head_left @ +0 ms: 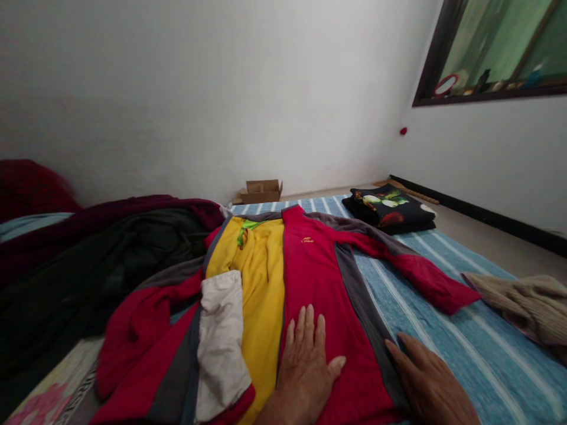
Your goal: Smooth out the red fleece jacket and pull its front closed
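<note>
A red and grey jacket [310,271] with a yellow lining [262,295] lies spread out, its front open on the left side. My left hand [305,360] rests flat on the red front panel, fingers stretched out. At the jacket's grey side edge, my right hand [429,378] touches the cloth with its fingertips, fingers partly apart. A white pocket lining [222,342] shows on the opened left panel. One sleeve [411,265] reaches out to the right; the other sleeve [137,319] is bent on the left.
Under the jacket is a blue striped sheet [443,295]. Dark clothes [119,265] are heaped at left. A folded black floral cloth [390,208] lies at the back right, a beige knit garment [527,307] at the right edge. A cardboard box [262,191] stands by the wall.
</note>
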Motion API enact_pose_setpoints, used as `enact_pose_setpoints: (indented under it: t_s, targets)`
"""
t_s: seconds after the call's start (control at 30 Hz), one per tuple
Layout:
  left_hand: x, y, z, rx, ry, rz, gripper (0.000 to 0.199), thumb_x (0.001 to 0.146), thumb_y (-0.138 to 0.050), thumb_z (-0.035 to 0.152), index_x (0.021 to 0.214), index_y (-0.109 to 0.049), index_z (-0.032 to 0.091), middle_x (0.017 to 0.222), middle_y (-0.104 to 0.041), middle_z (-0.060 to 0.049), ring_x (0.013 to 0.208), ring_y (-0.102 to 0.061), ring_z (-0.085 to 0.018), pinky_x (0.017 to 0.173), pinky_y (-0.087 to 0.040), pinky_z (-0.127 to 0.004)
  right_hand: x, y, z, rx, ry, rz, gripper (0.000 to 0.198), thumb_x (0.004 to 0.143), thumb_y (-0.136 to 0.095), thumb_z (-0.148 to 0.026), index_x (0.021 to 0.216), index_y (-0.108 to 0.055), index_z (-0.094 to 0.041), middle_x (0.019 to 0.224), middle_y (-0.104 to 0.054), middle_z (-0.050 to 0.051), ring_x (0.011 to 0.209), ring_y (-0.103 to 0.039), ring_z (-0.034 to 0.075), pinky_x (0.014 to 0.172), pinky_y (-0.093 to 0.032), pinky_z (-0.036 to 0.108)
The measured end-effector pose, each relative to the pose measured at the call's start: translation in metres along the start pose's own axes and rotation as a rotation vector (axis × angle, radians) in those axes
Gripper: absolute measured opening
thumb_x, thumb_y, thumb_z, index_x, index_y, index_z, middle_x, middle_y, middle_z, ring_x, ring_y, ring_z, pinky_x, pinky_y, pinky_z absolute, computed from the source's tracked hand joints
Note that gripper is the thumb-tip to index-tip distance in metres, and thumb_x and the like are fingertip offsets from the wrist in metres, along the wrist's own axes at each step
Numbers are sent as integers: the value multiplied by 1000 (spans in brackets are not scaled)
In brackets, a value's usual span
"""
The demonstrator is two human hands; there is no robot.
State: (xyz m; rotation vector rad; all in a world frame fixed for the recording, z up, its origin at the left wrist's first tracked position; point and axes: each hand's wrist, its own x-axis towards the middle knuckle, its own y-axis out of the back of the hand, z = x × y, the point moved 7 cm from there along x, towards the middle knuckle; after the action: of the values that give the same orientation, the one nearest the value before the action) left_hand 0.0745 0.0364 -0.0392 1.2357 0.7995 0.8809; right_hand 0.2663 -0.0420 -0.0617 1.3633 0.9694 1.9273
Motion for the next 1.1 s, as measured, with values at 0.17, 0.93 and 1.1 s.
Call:
enact_pose_setpoints:
  t_s: [0.17,0.93,1.1]
  targets:
    - [-1,-7,-4,-28,10,-26,71,81,-46,53,141,-29,18,149,-15,-14,136,-7,-32,108,-17,-54,6,11,3,14,16,73,33,83,-38,-23,106,-62,-21,99,-67,15,81,-68,22,64,-57,29]
    - [7,13,-17,-191,28,-16,58,88,-32,49,138,-35,19,151,-16,-9,138,-7,-21,112,-15,-41,46,-41,-67,221,90,3,62,81,-43,-62,123,-57,-18,127,-53,19,113,-51,36,85,-44,48]
    - [23,8,-25,-161,36,-4,75,84,-31,62,143,-24,16,152,-6,-11,138,3,-25,112,-8,-47,42,-49,-67,189,114,52,60,80,-43,-64,119,-60,-21,123,-57,17,110,-53,35,83,-43,45]
